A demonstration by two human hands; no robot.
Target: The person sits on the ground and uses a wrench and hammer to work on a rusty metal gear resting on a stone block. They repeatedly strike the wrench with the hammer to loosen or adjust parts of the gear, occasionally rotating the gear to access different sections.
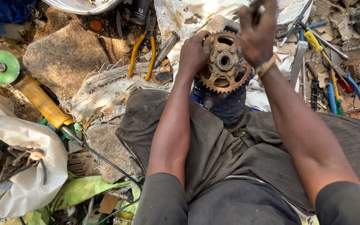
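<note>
At upper centre, the left hand [193,53] grips the rusty sprocket's [225,62] edge, covering its left teeth. The right hand [256,33] closes on a thin tool [258,9], mostly hidden and cut off by the top edge.

Single head-worn view, looking steeply down from above the lap, close over both forearms. Faces forward across the knees toward the littered ground [105,96], its top edge cutting the right hand [257,35]. Near enough for gear teeth; far corners perhaps slightly bent by a wide lens.
</note>
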